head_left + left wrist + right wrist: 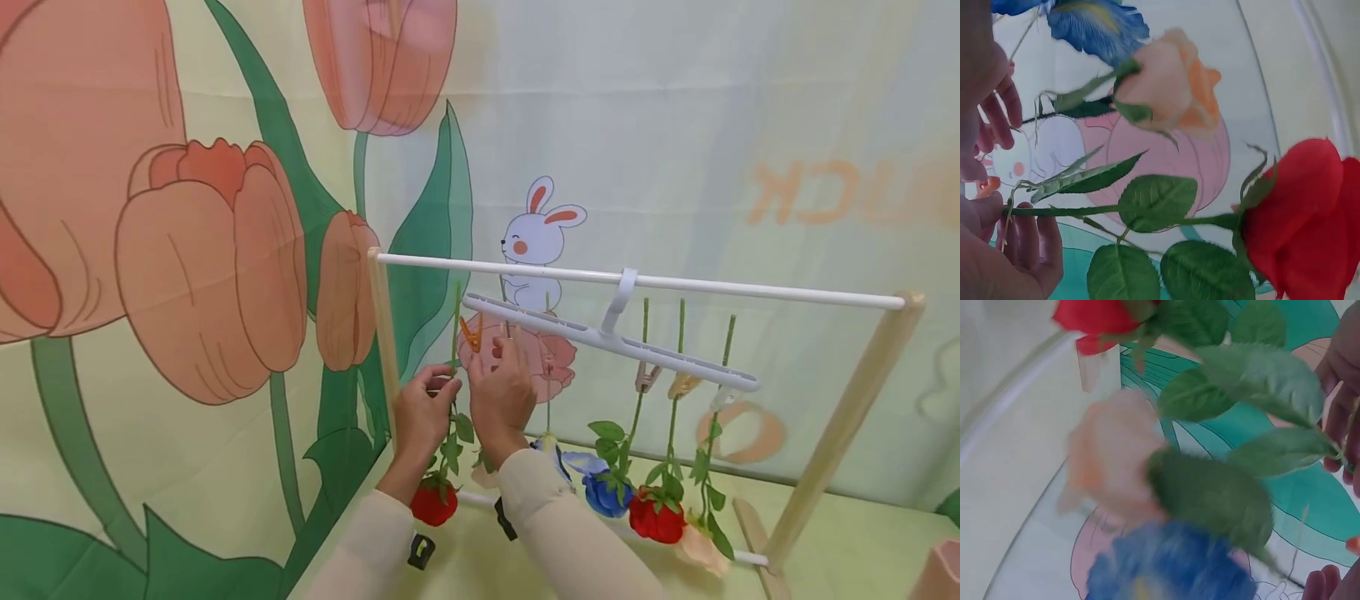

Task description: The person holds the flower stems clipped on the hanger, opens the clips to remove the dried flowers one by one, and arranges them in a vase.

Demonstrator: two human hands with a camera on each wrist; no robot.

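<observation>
Upside down at the rack's left end, a red rose [434, 500] hangs from its green stem, which my left hand [422, 417] pinches between thumb and fingers. The rose's leaves [1157, 200] spread below those fingers. My right hand [504, 400] is raised beside it under the left end of the grey hanger [570, 322]. An orange clip [471, 335] is right at the right thumb; I cannot tell whether that hand grips it. Just behind the right hand hangs a peach rose [1163, 87], mostly hidden in the head view.
The hanger hooks over the rack's white bar [697, 286] and tilts down rightward. Clipped along it hang a blue iris [555, 454], a blue flower [607, 493], a red rose [656, 515] and a peach flower [702, 547]. A black clip [422, 551] lies on the table.
</observation>
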